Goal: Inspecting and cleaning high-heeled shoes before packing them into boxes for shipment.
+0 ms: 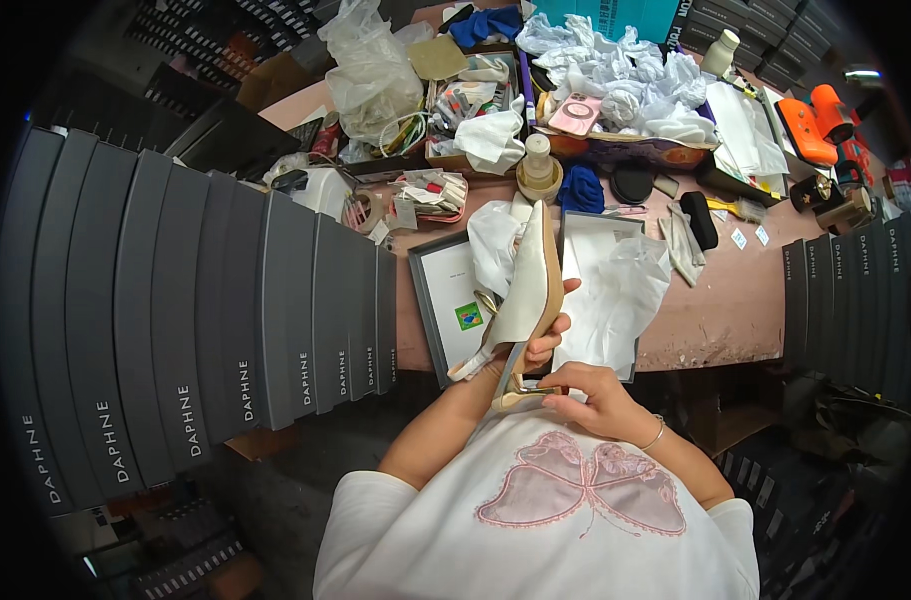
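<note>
A white pointed slingback shoe (527, 290) with a tan sole edge is held tilted in front of my chest, its toe pointing away from me. My left hand (545, 343) is closed around its middle from beneath, fingertips showing on the right side. At the near end, the thumb and forefinger of my right hand (593, 398) pinch the shoe's heel (523, 395). The slingback strap (467, 366) hangs on the left side. Under the shoe lies an open grey shoebox (430, 300) with white tissue paper (615, 285) spread over its right part.
Tall rows of grey shoeboxes (195, 300) stand at left, with more boxes (845, 290) at right. Across the back of the pink table (720, 310) are a bin of crumpled paper (625, 85), a pink phone (575, 115), a bottle (537, 160), blue cloth (581, 190) and a brush (740, 208).
</note>
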Motion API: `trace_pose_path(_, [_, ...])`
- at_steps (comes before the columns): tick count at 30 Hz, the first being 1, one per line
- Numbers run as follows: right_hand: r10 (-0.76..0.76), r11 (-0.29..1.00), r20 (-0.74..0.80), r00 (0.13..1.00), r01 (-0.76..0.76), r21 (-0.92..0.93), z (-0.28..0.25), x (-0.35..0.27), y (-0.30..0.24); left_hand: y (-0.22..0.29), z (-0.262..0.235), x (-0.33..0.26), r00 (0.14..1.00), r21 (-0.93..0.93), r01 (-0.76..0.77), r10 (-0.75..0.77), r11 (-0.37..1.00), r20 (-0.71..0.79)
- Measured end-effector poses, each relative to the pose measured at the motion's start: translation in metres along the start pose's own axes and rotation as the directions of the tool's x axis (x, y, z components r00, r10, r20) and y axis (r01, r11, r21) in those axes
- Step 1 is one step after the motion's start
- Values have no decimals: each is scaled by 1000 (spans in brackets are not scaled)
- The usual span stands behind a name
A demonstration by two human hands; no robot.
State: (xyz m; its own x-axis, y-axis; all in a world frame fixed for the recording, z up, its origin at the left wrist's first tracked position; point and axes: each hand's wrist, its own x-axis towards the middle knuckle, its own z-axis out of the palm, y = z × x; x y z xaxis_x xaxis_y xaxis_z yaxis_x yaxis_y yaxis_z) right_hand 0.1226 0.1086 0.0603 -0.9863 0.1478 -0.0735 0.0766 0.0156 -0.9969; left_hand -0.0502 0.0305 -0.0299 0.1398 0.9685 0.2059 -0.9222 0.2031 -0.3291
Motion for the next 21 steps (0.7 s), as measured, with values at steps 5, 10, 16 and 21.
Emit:
trace_pose_path(5, [136,316,-71,988,24,949,-11,-2,0,0,-10,-6,753,429,-469,603,772,-262])
trace_pose_path(10, [331,59,-169,928,158,986,-32,6,20,-14,10,-18,570,505,-423,655,752,-497])
trace_pose_path(16, [383,44,-154,911,148,988,-38,-2,44,-37,16,-38,478,668,-264,696,696,-536])
trace_pose_path(21, [374,70,-144,916,126,989,-35,-2,50,-36,24,-42,428,749,-260,768,609,-476])
